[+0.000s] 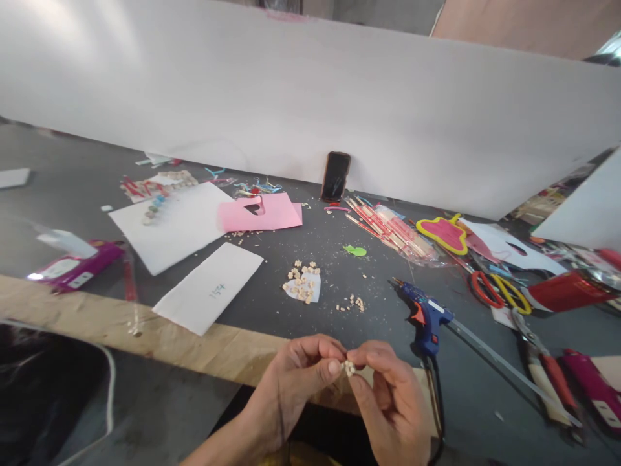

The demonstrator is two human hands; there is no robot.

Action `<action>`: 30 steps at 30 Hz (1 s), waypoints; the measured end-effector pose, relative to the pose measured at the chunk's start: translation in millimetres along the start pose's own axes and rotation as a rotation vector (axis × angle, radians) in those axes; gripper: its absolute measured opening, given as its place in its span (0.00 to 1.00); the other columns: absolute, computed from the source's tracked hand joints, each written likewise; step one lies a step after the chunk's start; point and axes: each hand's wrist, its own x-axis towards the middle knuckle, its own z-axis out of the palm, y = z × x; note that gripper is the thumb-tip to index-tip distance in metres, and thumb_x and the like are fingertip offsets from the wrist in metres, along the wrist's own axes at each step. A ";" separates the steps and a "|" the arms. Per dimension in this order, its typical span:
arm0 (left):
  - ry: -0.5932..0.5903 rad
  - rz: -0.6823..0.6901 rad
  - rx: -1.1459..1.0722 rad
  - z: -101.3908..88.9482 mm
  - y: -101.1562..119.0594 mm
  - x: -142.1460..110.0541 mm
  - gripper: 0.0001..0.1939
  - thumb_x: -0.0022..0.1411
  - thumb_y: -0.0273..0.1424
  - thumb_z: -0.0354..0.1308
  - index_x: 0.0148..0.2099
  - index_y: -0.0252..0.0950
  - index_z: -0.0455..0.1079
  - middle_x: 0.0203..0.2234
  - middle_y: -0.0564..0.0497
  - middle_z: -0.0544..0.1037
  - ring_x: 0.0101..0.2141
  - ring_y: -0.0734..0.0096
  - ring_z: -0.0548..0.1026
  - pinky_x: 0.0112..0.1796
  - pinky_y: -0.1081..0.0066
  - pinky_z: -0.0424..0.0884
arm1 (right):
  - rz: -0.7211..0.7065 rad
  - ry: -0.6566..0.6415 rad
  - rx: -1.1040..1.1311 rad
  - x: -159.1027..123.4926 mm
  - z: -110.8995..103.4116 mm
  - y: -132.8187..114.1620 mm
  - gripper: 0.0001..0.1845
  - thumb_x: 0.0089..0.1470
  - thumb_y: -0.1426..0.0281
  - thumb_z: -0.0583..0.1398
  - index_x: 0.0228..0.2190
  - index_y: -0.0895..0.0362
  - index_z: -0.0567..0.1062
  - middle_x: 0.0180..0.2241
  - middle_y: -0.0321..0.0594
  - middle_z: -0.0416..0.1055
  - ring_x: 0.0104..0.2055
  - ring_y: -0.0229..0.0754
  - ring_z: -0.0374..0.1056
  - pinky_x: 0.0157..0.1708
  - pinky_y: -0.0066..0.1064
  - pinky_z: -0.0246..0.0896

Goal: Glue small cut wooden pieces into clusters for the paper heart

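My left hand (295, 378) and my right hand (388, 398) meet near the table's front edge. Both pinch a small cluster of pale wooden bits (348, 368) between thumbs and fingertips. Beyond my hands, several similar wooden bits lie on a small white paper scrap (303, 285). A smaller loose group of bits (352, 303) lies to its right on the dark table (310, 239).
A blue glue gun (427, 315) lies right of my hands, with its cord running down. Scissors (499, 291), a steel ruler (499, 366), stick bundles (392, 230), pink paper (259, 212), white sheets (177, 223), a phone (336, 176) leaning on a white board, and a purple packet (72, 268) surround the spot.
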 end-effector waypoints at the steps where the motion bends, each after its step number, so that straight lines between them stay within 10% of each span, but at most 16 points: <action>1: -0.002 -0.004 0.000 -0.2 -0.3 0.1 0.04 0.53 0.28 0.67 0.29 0.33 0.75 0.27 0.51 0.73 0.30 0.74 0.69 0.36 0.74 0.65 | -0.005 0.002 -0.004 0.1 0.0 -0.2 0.15 0.56 0.79 0.56 0.43 0.51 0.68 0.34 0.41 0.71 0.38 0.42 0.68 0.34 0.33 0.70; 30: -0.010 -0.046 0.040 -4.9 -4.1 -0.5 0.06 0.53 0.30 0.67 0.31 0.33 0.75 0.27 0.51 0.72 0.30 0.72 0.69 0.37 0.72 0.65 | -0.037 -0.065 -0.157 -1.4 -11.0 0.7 0.17 0.53 0.80 0.57 0.43 0.51 0.70 0.35 0.41 0.74 0.38 0.43 0.70 0.34 0.36 0.71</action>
